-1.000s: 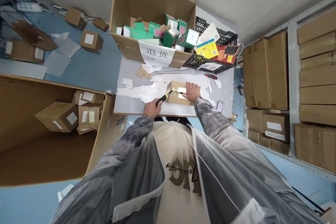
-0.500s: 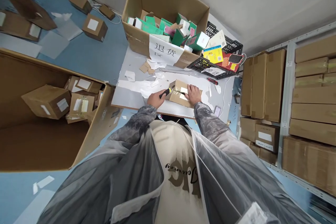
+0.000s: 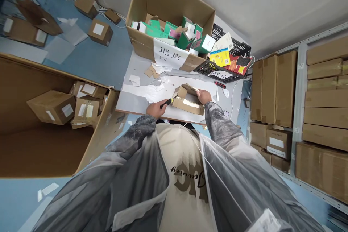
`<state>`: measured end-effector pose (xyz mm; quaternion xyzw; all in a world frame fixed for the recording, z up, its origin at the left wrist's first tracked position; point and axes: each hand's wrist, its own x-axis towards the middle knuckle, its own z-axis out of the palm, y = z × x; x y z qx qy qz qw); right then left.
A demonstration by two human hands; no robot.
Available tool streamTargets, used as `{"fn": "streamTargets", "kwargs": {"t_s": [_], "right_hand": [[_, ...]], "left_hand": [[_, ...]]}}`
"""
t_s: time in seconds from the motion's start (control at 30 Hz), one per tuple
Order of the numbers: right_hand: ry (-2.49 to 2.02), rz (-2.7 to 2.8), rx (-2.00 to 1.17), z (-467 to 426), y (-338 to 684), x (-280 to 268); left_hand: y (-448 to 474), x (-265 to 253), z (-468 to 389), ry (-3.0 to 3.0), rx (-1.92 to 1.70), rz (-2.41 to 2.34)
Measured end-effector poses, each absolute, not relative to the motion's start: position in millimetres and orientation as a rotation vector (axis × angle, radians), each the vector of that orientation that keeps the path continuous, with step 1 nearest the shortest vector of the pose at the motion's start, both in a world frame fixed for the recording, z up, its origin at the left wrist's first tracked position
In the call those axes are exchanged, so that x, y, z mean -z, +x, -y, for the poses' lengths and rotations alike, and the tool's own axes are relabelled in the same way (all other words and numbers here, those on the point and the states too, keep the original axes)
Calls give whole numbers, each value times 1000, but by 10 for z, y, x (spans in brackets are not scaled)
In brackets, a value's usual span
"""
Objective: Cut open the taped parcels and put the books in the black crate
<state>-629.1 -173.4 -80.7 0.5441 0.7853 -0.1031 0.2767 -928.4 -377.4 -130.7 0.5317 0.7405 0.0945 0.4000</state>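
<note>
My left hand [image 3: 154,109] is closed round a black and yellow utility knife [image 3: 166,103], its tip close to the left end of a small cardboard box [image 3: 187,106]. The box lies on the white table [image 3: 130,96] with its top flap raised, and shiny clear tape runs along the near edge. My right hand [image 3: 204,96] grips the raised flap at the box's right side. Its fingertips are partly behind the cardboard. What is inside the box I cannot make out.
A large carton [image 3: 141,43] of green boxes stands at the table's back, beside a black crate [image 3: 217,74]. A red cutter [image 3: 219,85] and paper scraps lie on the table. At left is a big carton [image 3: 103,130] holding parcels; at right, a shelf [image 3: 297,90] with boxes.
The small box's top flap has come up, lifted by my right hand, so the box stands opened. My left hand with the knife has drawn slightly left and toward me.
</note>
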Motion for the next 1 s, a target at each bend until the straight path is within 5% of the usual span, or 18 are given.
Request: {"fn": "streamTargets", "kwargs": {"t_s": [1.0], "right_hand": [[1732, -1893, 354, 2119, -6231, 855]], "left_hand": [[-9511, 1245, 4026, 1209, -404, -1936]]}}
